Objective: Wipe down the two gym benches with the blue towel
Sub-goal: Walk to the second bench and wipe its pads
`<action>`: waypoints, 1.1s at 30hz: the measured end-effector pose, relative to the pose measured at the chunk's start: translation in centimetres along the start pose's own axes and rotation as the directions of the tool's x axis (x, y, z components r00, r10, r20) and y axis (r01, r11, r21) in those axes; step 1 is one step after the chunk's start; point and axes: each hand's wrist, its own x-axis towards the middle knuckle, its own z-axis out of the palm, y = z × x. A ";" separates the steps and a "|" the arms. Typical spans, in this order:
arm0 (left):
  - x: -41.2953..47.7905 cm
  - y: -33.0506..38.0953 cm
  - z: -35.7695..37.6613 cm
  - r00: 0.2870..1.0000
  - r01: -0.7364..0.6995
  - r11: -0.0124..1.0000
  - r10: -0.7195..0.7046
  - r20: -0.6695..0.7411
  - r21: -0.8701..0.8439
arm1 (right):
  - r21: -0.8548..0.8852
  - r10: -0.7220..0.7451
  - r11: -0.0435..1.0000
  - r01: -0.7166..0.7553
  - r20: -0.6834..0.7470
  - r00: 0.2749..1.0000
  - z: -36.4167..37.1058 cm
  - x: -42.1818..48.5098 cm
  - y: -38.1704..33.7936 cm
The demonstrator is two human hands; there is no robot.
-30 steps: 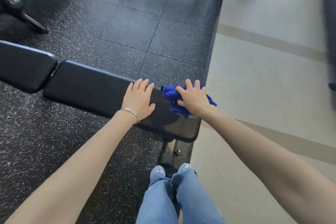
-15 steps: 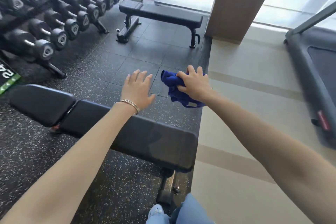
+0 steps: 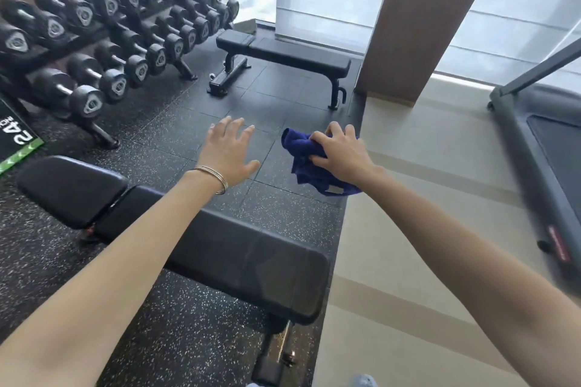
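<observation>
1. Gripping blue towel (image 3: 301, 149) in right hand (image 3: 341, 155), fingers curled tight round the bunched cloth, up in the air over the rubber floor (image 3: 176, 122)
2. Left hand (image 3: 228, 148) spread flat, holding nothing, bracelet (image 3: 213, 177) on the wrist
3. Both lifted off near bench (image 3: 251, 258) now, were pressing on its pad a second ago
4. Seeing way more of far bench (image 3: 283, 55) than half a sec back, dumbbell rack (image 3: 94, 38) on the left, treadmill (image 3: 550, 148) off right

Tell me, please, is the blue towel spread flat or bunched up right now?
Bunched up: the right hand grips the blue towel in a wad, loose folds hanging below.
</observation>
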 end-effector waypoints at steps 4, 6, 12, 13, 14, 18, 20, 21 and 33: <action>1.0 3.9 -0.1 1.000 0.010 1.000 -0.010 0.025 0.013 | -0.012 -0.020 1.000 0.020 0.007 1.000 -0.6 -0.8 4.3; 1.5 6.7 -0.1 0.999 0.010 1.000 -0.011 0.039 0.012 | -0.024 -0.029 0.999 0.029 0.007 1.000 -1.0 -1.4 7.0; 3.1 16.1 0.3 0.997 -0.002 1.000 0.001 0.081 0.012 | -0.038 -0.043 0.998 0.043 0.013 0.999 -1.5 -3.5 16.3; 3.6 17.6 0.3 0.997 -0.006 1.000 0.004 0.082 0.017 | -0.038 -0.042 0.998 0.043 0.008 0.999 -1.5 -3.8 17.9; 4.0 19.1 0.2 0.997 -0.007 1.000 0.006 0.080 0.021 | -0.038 -0.041 0.998 0.041 0.004 0.999 -1.5 -4.2 19.5; 5.7 24.3 -0.1 0.997 -0.008 1.000 0.007 0.073 0.018 | -0.035 -0.039 0.999 0.040 0.013 0.999 -1.4 -5.6 25.0; 6.4 26.6 -0.1 0.997 -0.011 1.000 0.009 0.070 0.019 | -0.036 -0.042 0.998 0.043 0.015 0.999 -1.3 -6.3 27.3; 6.8 27.6 -0.1 0.998 -0.011 1.000 0.010 0.068 0.016 | -0.034 -0.044 0.998 0.044 0.015 0.999 -1.3 -6.7 28.4; 11.7 32.1 1.0 0.992 -0.089 0.992 0.081 0.097 0.085 | -0.012 -0.051 0.999 0.051 0.047 0.998 0.6 -4.7 34.6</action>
